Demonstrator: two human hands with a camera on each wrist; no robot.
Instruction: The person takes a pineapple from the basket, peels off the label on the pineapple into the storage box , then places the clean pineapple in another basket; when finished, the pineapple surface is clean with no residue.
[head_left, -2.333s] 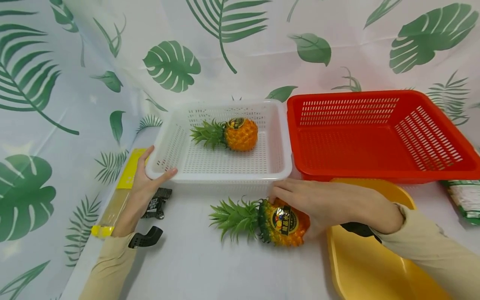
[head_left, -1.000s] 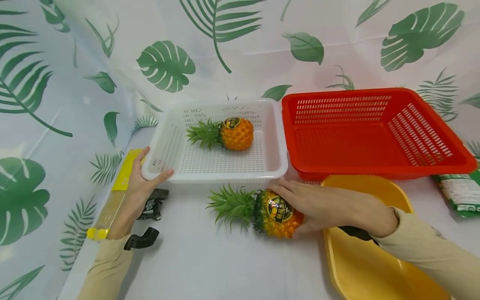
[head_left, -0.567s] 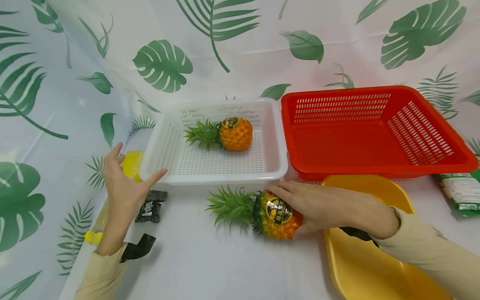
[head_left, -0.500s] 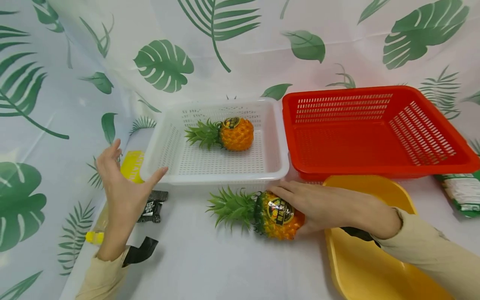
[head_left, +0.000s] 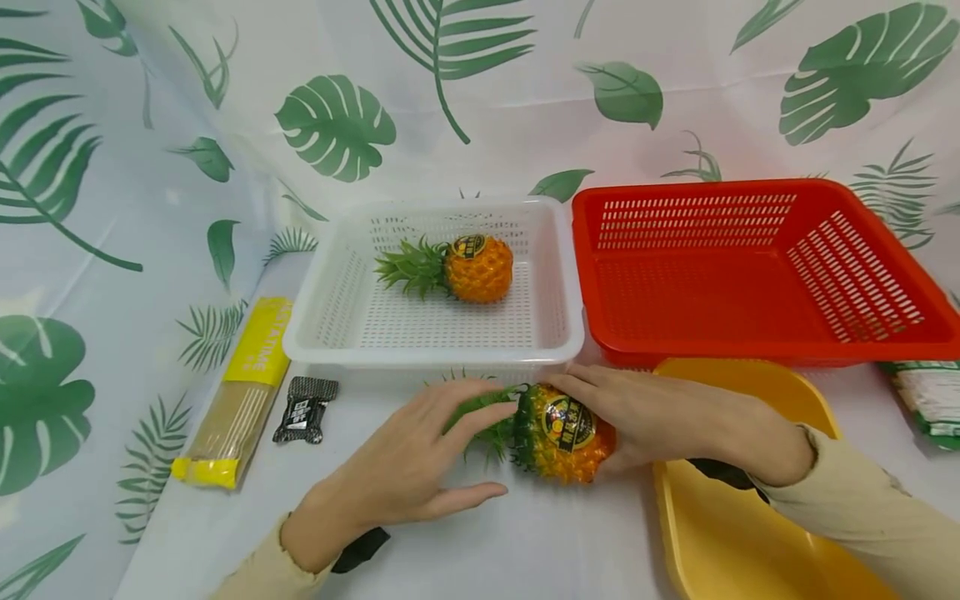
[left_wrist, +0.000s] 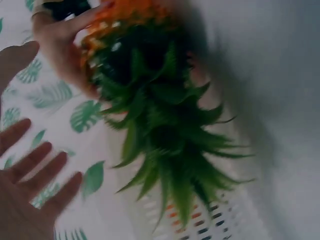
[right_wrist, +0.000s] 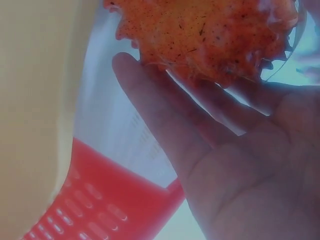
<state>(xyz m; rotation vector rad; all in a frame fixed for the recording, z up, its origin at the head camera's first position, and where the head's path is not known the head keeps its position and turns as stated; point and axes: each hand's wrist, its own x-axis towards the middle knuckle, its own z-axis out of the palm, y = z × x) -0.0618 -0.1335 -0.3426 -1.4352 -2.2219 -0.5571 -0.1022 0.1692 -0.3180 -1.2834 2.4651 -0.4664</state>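
A pineapple point(head_left: 558, 429) with a black and gold label lies on the white table in front of the baskets, its green crown toward the left. My right hand point(head_left: 660, 412) holds its orange body from the right, fingers over the far side and thumb at the base. Over the crown hovers my left hand point(head_left: 405, 458), thumb and fingers spread; it hides part of the leaves in the head view. The left wrist view shows the crown point(left_wrist: 165, 125) beyond the spread fingers. Another pineapple point(head_left: 480, 271) lies on its side inside the white basket point(head_left: 435, 357).
A red basket point(head_left: 780, 346) stands right of the white one. In front of it is a yellow tub point(head_left: 675, 533), partly under my right forearm. At left lie a pasta pack point(head_left: 240, 400) and a small black packet point(head_left: 303, 410). A green and white bag point(head_left: 930, 400) lies far right.
My left hand has let go of the white basket's left corner and moved right, over the crown of the front pineapple. My right hand stays on that pineapple.
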